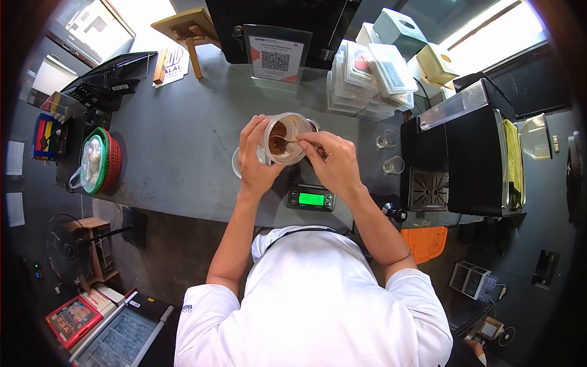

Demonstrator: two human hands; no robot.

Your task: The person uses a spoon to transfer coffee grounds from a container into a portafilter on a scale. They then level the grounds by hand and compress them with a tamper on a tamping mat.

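Note:
My left hand (pixel 254 160) is wrapped round a clear plastic jar (pixel 296 125), tilted so that its open mouth faces me. Brown powder (pixel 278 129) lies inside and clings to the wall. Pinched in the fingers of my right hand (pixel 335 160) is a small spoon (pixel 290 142), its bowl down in the powder. Below the jar, a digital scale (pixel 310 198) with a lit green display rests near the counter's front edge; its upper part is hidden. A white cup (pixel 236 164) stands behind my left hand, partly covered by it.
Two small glasses (pixel 393 164) stand right of my hand, beside a black coffee machine (pixel 465 153). Stacked plastic containers (pixel 367 79) and a QR-code sign (pixel 275 58) are at the back of the grey counter (pixel 177 134). Red and green baskets (pixel 113 162) sit at the left.

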